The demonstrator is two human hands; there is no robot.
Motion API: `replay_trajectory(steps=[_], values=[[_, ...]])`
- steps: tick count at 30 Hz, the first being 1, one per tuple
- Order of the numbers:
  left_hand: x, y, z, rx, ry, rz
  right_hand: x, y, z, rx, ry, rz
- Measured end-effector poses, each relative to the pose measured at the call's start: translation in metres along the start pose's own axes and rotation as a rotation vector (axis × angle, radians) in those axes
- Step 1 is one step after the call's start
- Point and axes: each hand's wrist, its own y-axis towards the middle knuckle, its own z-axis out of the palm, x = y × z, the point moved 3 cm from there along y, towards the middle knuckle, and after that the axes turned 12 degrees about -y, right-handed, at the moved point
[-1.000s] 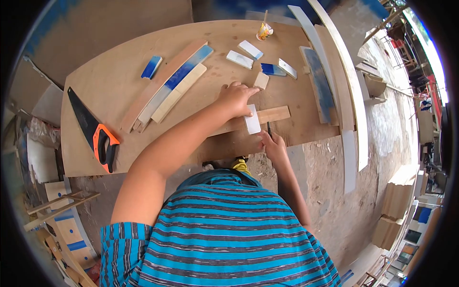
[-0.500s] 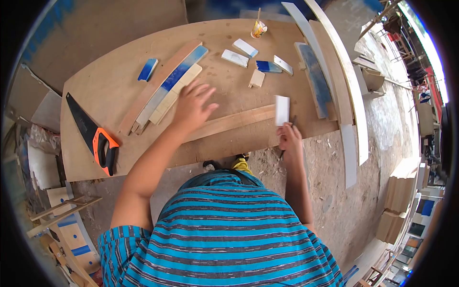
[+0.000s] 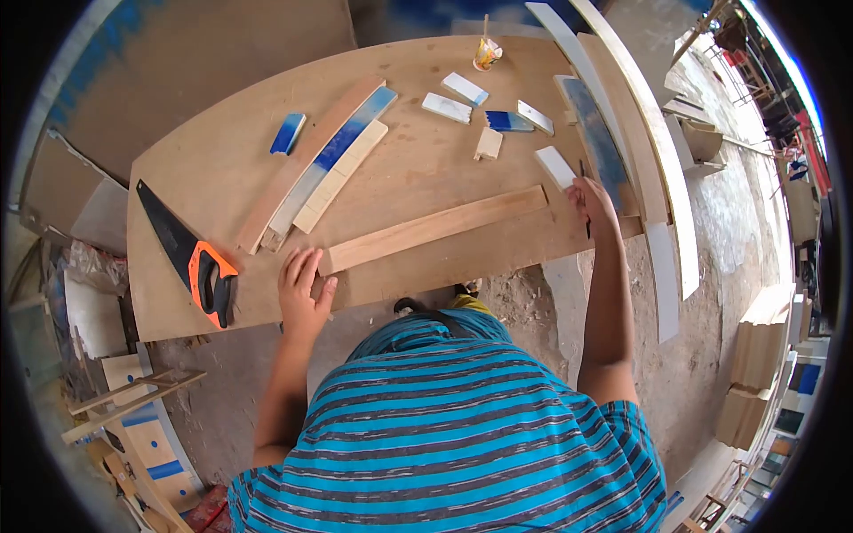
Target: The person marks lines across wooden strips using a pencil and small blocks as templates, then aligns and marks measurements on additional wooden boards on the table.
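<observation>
My left hand [image 3: 304, 291] rests at the near edge of the table, its fingers apart, next to the left end of a bare wooden strip [image 3: 435, 229]. I cannot tell whether the fingertips touch the strip. Beyond the strip's right end, my right hand [image 3: 595, 202] grips a small white wood block [image 3: 555, 167] and a thin dark pencil-like stick [image 3: 583, 168]. Three longer strips lie side by side at the left: a plain one [image 3: 311, 164], a blue-and-white one [image 3: 342, 151] and a pale one with marks across it [image 3: 342, 178].
A handsaw [image 3: 209, 275] with an orange and black handle lies at the left. Several short white and blue blocks [image 3: 447, 107] are scattered near a paper cup [image 3: 487, 55] holding a stick. Long boards [image 3: 644, 151] stretch along the table's [image 3: 418, 271] right side.
My left hand has come down from the marked strip to the bare strip's left end. My right hand has moved right and away from me with the white block, which is now tilted.
</observation>
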Motion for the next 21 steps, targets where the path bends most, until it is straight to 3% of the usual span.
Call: replay_trajectory(steps=[9, 16, 21], values=[[-0.013, -0.004, 0.01, -0.043, -0.004, -0.053, 0.018, 0.047, 0.013, 0.066, -0.343, 0.102], [-0.021, 0.002, 0.019, -0.111, 0.003, -0.131, 0.035, 0.046, 0.013, -0.082, -0.701, -0.158], [-0.044, 0.027, 0.041, -0.033, 0.115, -0.088, 0.05, 0.034, 0.005, -0.224, -0.8, -0.32]])
